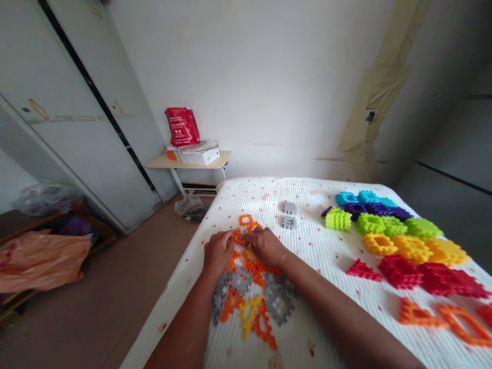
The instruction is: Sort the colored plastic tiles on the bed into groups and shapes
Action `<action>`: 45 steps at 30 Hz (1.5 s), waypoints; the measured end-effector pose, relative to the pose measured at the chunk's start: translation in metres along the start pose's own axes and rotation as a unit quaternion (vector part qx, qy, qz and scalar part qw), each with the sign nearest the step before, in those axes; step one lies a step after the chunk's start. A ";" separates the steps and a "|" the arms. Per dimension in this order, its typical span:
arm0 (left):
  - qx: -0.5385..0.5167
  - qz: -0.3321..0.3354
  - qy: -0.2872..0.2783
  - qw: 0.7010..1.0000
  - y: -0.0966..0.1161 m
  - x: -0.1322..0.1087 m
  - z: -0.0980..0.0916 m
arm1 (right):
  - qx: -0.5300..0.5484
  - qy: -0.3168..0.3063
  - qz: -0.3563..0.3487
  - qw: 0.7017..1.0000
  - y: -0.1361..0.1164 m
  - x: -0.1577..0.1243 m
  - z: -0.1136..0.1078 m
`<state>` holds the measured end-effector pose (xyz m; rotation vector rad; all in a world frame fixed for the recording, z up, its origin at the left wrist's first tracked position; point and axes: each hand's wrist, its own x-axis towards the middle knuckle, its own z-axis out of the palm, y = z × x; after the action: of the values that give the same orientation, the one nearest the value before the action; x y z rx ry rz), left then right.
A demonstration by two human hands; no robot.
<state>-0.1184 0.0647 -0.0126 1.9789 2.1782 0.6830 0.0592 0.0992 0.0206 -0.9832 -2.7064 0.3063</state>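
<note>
The left hand (220, 252) and right hand (265, 246) meet at orange pieces (237, 238) on the bed (315, 318), grip impossible to tell; these look light and stiff, probably best pinched by their toothed edges

A small table (159, 163) stands on brown floor (126, 282) beside a white wall (269, 77).

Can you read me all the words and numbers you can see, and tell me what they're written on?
"专注": this looks like the biggest white writing on the red bag.
Other white lines on the red bag: too blurred to read.
Small mark on the white box, on the little table: too small to read.
Orange toy pieces: no writing that I can make out.
</note>
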 end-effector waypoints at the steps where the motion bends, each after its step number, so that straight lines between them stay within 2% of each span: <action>1: -0.008 -0.001 0.003 1.000 -0.001 0.000 0.001 | 0.007 0.003 -0.015 1.000 -0.001 0.001 0.000; 3: -0.022 0.001 0.008 1.000 -0.002 0.001 0.002 | 0.018 0.017 -0.022 0.999 -0.001 0.003 0.000; 6: -0.030 -0.001 0.012 0.999 -0.001 0.000 0.001 | 0.013 0.037 0.025 0.999 0.007 0.012 -0.001; 9: -0.015 -0.006 0.003 1.000 0.001 -0.001 -0.001 | 0.001 0.026 0.049 0.998 0.016 0.024 0.000; 15: -0.012 -0.010 0.009 1.000 -0.002 0.000 0.002 | -0.037 -0.016 -0.027 0.999 0.018 0.042 0.013; 20: -0.010 -0.012 0.013 1.000 -0.004 0.002 0.004 | -0.060 -0.011 -0.037 0.997 0.021 0.049 0.016; 24: -0.010 -0.007 0.016 1.000 -0.005 0.002 0.004 | -0.082 -0.004 -0.041 0.996 0.023 0.047 0.008; 32: -0.011 -0.011 0.016 1.000 -0.003 0.001 0.003 | -0.047 0.070 -0.005 0.996 0.035 0.015 -0.023; 34: -0.016 -0.014 0.019 1.000 -0.003 0.001 0.003 | 0.001 0.129 0.026 0.991 0.043 0.001 -0.027; 36: -0.023 -0.013 0.022 0.999 -0.004 0.001 0.004 | 0.051 0.203 0.068 0.976 0.052 -0.017 -0.028; 38: -0.029 -0.011 0.024 0.999 -0.005 0.001 0.005 | 0.080 0.251 0.107 0.959 0.060 -0.037 -0.026; 40: -0.035 -0.012 0.026 0.999 -0.007 0.002 0.007 | 0.085 0.259 0.132 0.953 0.067 -0.057 -0.023; 45: -0.044 -0.010 0.029 0.999 -0.009 0.003 0.008 | 0.047 0.221 0.176 0.958 0.075 -0.088 -0.008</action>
<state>-0.1239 0.0689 -0.0229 1.9154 2.1568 0.8288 0.1718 0.0986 -0.0066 -1.3231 -2.0971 0.2405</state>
